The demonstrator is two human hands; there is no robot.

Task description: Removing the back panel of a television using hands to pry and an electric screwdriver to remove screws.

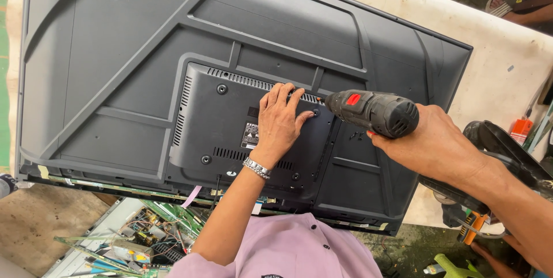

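Left hand lies flat and open on the back cover; right hand grips the drill (I fear the bit slips toward my fingers).

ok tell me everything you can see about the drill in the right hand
The drill is a compact power tool with a dark grey plastic body, a red switch on top and vent slots at its rear. It lies nearly level, nose pointing left at the raised back cover of the television, near its upper right edge. The right hand grips it from behind; the left hand rests flat on the cover beside the tip.
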